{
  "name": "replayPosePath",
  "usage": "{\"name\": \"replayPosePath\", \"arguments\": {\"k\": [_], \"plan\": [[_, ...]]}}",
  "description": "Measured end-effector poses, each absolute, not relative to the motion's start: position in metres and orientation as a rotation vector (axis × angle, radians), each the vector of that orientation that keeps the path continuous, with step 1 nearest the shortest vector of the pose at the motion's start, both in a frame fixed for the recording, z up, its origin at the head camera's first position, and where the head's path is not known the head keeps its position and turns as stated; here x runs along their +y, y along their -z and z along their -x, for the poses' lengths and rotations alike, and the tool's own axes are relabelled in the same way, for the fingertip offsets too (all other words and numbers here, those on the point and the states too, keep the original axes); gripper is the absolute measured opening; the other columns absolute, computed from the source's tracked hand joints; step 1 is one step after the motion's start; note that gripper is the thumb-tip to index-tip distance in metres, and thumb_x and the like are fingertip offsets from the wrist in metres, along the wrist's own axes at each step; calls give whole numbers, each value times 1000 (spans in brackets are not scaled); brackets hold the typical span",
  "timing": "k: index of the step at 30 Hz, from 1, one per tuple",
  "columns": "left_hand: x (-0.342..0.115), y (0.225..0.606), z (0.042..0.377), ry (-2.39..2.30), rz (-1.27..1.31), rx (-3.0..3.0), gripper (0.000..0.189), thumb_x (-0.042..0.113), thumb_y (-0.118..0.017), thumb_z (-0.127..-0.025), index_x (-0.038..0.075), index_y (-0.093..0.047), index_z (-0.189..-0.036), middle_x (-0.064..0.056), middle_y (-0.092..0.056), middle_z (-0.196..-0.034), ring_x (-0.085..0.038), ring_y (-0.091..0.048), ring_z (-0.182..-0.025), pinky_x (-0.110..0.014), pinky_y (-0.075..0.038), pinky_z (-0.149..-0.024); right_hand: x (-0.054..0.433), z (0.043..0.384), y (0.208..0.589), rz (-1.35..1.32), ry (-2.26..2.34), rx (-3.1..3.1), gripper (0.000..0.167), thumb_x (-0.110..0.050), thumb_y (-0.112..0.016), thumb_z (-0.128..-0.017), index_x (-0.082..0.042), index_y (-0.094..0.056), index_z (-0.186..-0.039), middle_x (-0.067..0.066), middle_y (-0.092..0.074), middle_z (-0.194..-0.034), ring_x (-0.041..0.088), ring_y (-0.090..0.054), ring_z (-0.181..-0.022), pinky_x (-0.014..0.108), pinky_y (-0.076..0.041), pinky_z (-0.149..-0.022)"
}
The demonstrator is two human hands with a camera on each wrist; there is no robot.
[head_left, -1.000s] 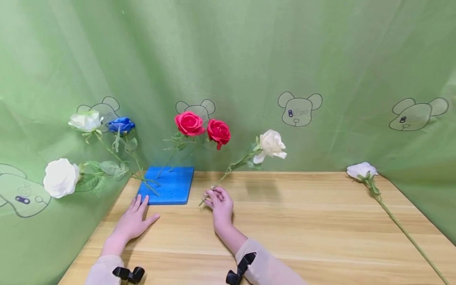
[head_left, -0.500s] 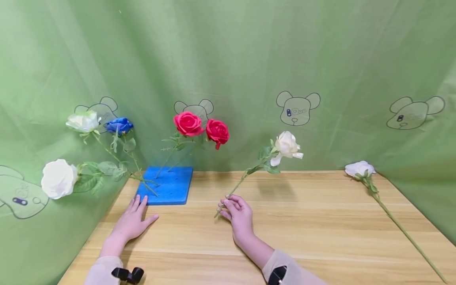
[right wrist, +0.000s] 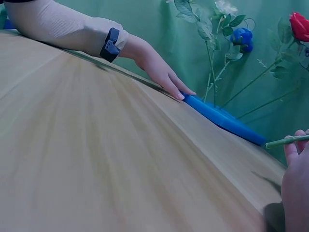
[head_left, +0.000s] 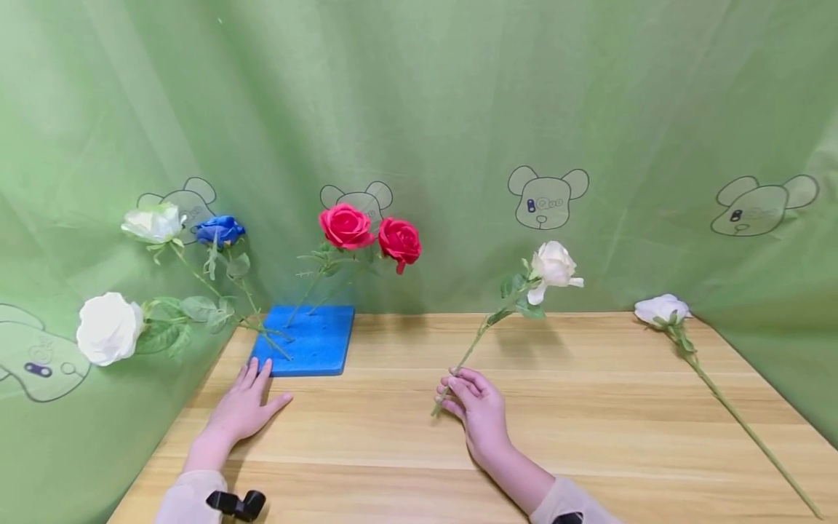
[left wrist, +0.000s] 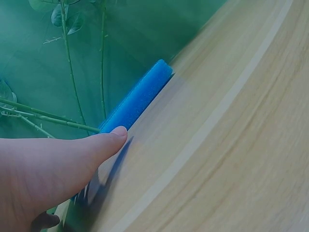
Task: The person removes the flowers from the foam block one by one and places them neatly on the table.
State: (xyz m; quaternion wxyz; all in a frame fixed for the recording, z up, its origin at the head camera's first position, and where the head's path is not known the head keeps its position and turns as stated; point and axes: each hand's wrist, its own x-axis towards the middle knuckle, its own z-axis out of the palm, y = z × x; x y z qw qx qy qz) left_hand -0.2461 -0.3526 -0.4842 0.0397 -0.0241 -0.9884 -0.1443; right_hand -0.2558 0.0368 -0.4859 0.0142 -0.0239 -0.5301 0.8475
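Right grip (head_left: 483, 418) pinches the green stem of a cream rose (head_left: 553, 264) near its bottom end, right of the middle of the frame, with the bloom tipped up and to the right. Left grip (head_left: 237, 415) is let go, its fingers stretched out and the tips touching the blue block (head_left: 330, 349), left of the middle. The tabletop (head_left: 589, 444) is light brown wood with long pale stripes and a few soft shadows. Stuck in the block are two red roses (head_left: 347, 227), a blue rose (head_left: 220, 231) and two white roses (head_left: 110, 329) that lean left. One pale rose (head_left: 661, 311) lies at the right, its long stem running to the lower right corner. Green cloth (head_left: 419, 94) with soft folds hangs behind and at both sides, and animal faces (head_left: 548, 204) with round ears are drawn on it.
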Motion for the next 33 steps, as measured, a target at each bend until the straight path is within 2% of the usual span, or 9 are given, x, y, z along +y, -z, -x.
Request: {"name": "replayPosePath", "arguments": {"k": [4,11,16,21,26,33], "plan": [[-353,484,246,443,69,-3031,90,60,-50,-94,0,-21,-154,-32,-11,-159,-52,-12,-145,-66,-23,-114,53,249,485,84,-2610,-1724,30,-2,-63,-91,8,-56,-118,5,-75,-91,20,-74,-87,33,-61,-79],[-353,484,245,445,64,-3032,90,60,-50,-94,0,-20,-154,-32,-10,-159,-52,-11,-145,-66,-23,-114,77,236,485,146,-2613,-1804,31,-3,-64,-90,6,-57,-119,8,-74,-100,25,-72,-93,35,-60,-83],[-352,484,245,445,67,-3029,89,60,-50,-94,0,-21,-154,-31,-11,-159,-52,-12,-145,-66,-24,-114,92,227,486,160,-2595,-1844,26,-2,-63,-90,3,-62,-115,6,-73,-103,21,-72,-90,34,-61,-83],[-351,484,245,457,69,-3025,88,58,-51,-94,-1,-22,-153,-32,-11,-158,-53,-12,-145,-66,-23,-114,112,220,487,163,-2591,-1893,17,-3,-63,-91,-6,-66,-107,1,-72,-106,15,-71,-89,32,-61,-82],[-352,483,245,453,68,-3027,88,58,-51,-94,-1,-21,-154,-32,-11,-159,-53,-12,-145,-65,-24,-114,137,219,488,150,-2580,-1937,16,-5,-64,-91,-13,-70,-103,-1,-74,-99,14,-71,-88,29,-61,-81],[-352,483,246,456,59,-3034,90,60,-50,-94,1,-20,-154,-31,-10,-159,-52,-11,-146,-65,-23,-115,176,220,490,7,-2596,-1923,18,-4,-61,-94,-13,-74,-102,2,-74,-93,14,-73,-86,29,-61,-79]]}}
